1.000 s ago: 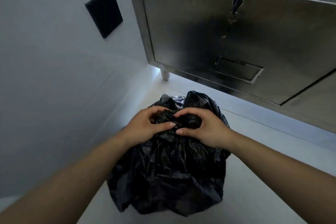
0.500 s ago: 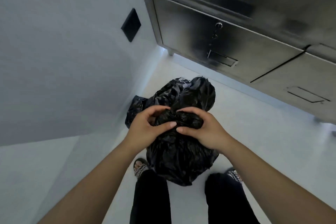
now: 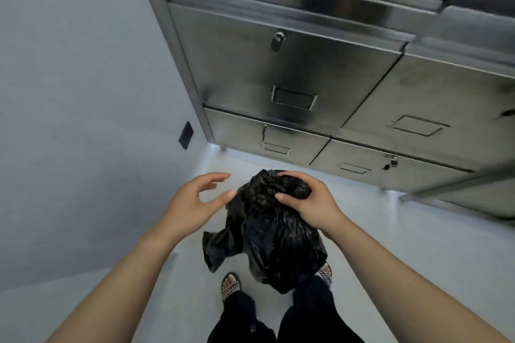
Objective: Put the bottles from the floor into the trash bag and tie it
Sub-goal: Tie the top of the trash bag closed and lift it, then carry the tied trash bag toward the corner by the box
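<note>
clutching the bunched, knotted top of a crumpled black plastic trash bag (image 3: 278,239), the person's right grip (image 3: 309,203) has its fingers curled over the far side of the bundle and its thumb pressed against the near side. the left grip (image 3: 192,203) is spread open just to the left of the bag and holds nothing, its fingers loosely bent and reaching toward the far side. its thumb tip lies right at the edge of the plastic, though i cannot tell whether it touches. the bag hangs down from the right grip in the middle of the scene, in front of the person's legs. its top is closed up, a loose flap sticks out at its lower left, and what it contains is hidden. its lower end covers part of the right patterned sandal (image 3: 324,273), and the left patterned sandal (image 3: 230,285) shows just to the left of it on the pale grey floor (image 3: 390,245). whether the bag's bottom rests on the floor i cannot tell. black trousers (image 3: 242,317) fill the near edge. on the far side stands a stainless steel drawer cabinet (image 3: 320,69) with recessed handles and a small metal padlock (image 3: 277,41) on one drawer. a plain grey wall (image 3: 69,92) runs along the left, carrying a small black rectangular plate (image 3: 186,135) near the cabinet's lower corner.
</note>
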### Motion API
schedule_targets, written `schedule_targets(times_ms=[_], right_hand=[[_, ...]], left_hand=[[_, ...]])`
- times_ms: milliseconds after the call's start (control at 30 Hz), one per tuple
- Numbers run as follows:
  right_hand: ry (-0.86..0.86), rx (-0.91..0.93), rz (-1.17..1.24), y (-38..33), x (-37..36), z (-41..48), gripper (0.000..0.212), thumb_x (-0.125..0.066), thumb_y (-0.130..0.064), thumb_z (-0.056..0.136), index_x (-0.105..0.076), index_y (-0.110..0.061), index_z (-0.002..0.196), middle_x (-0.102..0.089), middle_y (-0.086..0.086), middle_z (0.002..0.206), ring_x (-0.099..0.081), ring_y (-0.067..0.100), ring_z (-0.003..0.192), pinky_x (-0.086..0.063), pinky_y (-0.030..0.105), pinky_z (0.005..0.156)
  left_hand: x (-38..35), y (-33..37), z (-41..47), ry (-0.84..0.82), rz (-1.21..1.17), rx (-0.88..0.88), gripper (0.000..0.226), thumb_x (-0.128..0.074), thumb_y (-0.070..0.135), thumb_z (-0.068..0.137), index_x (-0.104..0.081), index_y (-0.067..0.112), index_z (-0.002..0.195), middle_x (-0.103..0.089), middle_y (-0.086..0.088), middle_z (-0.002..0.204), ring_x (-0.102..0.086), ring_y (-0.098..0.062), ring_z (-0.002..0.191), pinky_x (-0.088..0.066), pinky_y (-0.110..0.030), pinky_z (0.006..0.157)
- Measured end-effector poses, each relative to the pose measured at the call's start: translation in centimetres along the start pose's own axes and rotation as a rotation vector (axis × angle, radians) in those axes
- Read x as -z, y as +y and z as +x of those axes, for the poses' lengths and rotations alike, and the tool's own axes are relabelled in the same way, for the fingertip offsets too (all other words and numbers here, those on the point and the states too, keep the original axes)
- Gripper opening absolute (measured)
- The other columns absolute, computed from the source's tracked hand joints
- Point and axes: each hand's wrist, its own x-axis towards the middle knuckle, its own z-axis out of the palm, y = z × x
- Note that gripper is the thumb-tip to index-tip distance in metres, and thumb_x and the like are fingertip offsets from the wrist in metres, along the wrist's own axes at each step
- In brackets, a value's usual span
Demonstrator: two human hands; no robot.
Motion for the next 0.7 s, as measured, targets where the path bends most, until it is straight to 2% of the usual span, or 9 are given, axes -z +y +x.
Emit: schedule_targets(times_ms=[133, 233, 300, 533, 633, 700], right_hand=[[0.220, -0.010, 0.064, -3.4, 3.0, -5.4, 0.037, -0.077, -0.011, 0.074, -0.066, -0.018, 0.109, -0.069, -0.002, 0.104, -0.064, 0.007, 0.095, -0.048, 0.018, 0.088], [0.388, -0.023, 0.127, -4.1, 6.1, -9.3, 0.036, -0.077, -0.011, 0.075, -0.067, -0.022, 0.107, -0.070, -0.005, 0.100, -0.064, 0.000, 0.089, -0.049, 0.008, 0.076], [0.498, -0.015, 0.154, -4.1, 8.3, -11.9, 0.035, -0.077, -0.010, 0.074, -0.068, -0.023, 0.105, -0.071, -0.005, 0.099, -0.064, -0.001, 0.086, -0.048, 0.006, 0.074], [0.855, -0.013, 0.255, -2.7, 16.7, -20.0, 0.034, -0.079, -0.009, 0.071, -0.068, -0.024, 0.100, -0.072, -0.004, 0.096, -0.065, 0.001, 0.084, -0.047, 0.007, 0.075], [0.996, -0.001, 0.295, -1.5, 21.1, -23.4, 0.034, -0.079, -0.009, 0.071, -0.068, -0.022, 0.102, -0.071, -0.003, 0.097, -0.066, 0.005, 0.087, -0.049, 0.015, 0.081], [1.081, 0.005, 0.330, -0.5, 24.3, -25.5, 0.033, -0.079, -0.009, 0.072, -0.068, -0.022, 0.100, -0.071, -0.006, 0.096, -0.066, 0.002, 0.086, -0.050, 0.013, 0.077]], left_hand=[[1.7, 5.5, -0.1, -0.062, 0.266, -0.223, 0.052, -0.051, 0.072, 0.067, -0.057, 0.047, 0.112, -0.055, 0.025, 0.120, -0.050, 0.004, 0.110, -0.033, -0.017, 0.090], [1.3, 9.6, 0.4, -0.121, 0.517, -0.402, 0.054, -0.049, 0.065, 0.077, -0.052, 0.039, 0.124, -0.053, 0.015, 0.130, -0.048, -0.006, 0.120, -0.035, -0.022, 0.094], [0.2, 12.5, 0.9, -0.174, 0.610, -0.501, 0.053, -0.048, 0.062, 0.081, -0.050, 0.036, 0.128, -0.051, 0.011, 0.134, -0.046, -0.011, 0.124, -0.039, -0.029, 0.099], [-9.1, 21.9, 1.6, -0.422, 0.705, -0.750, 0.069, -0.032, 0.074, 0.075, -0.048, 0.035, 0.130, -0.049, 0.013, 0.134, -0.047, -0.010, 0.120, -0.039, -0.029, 0.099], [-14.2, 25.5, 1.4, -0.473, 0.681, -0.823, 0.070, -0.029, 0.077, 0.074, -0.048, 0.038, 0.129, -0.050, 0.015, 0.132, -0.046, -0.008, 0.122, -0.039, -0.032, 0.102], [-17.9, 27.8, 0.8, -0.482, 0.677, -0.868, 0.066, -0.032, 0.076, 0.075, -0.046, 0.040, 0.129, -0.048, 0.017, 0.132, -0.045, -0.006, 0.122, -0.038, -0.028, 0.100]])
